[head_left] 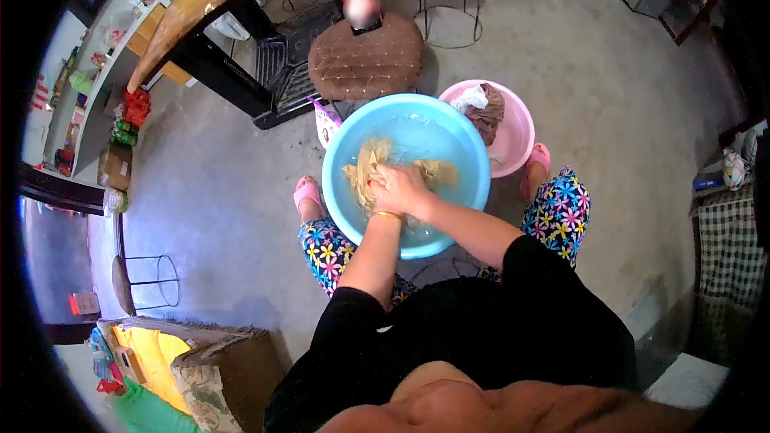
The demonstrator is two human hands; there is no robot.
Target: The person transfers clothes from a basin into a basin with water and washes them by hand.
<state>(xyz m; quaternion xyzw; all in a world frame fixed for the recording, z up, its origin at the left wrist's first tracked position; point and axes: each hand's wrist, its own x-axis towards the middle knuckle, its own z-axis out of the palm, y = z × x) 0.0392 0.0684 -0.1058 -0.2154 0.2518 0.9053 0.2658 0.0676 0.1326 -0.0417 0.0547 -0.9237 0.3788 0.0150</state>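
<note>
A blue basin (335, 208) with water in it stands on the floor between my feet. A tan cloth (370, 159) lies partly in the water, spreading to both sides of my hands. My right hand (403, 190) is closed on the cloth near the basin's middle. Against it and partly beneath it is my left hand (383, 202), with a yellow band at the wrist, also closed around the cloth. The two hands touch. Some of the left fingers are hidden by the right hand.
A pink basin (520, 140) holding brown and white cloths (488, 112) adjoins the blue basin at the right. Just beyond them is a brown cushioned stool (365, 60). A purple and white bag (325, 122) stands at the blue basin's left.
</note>
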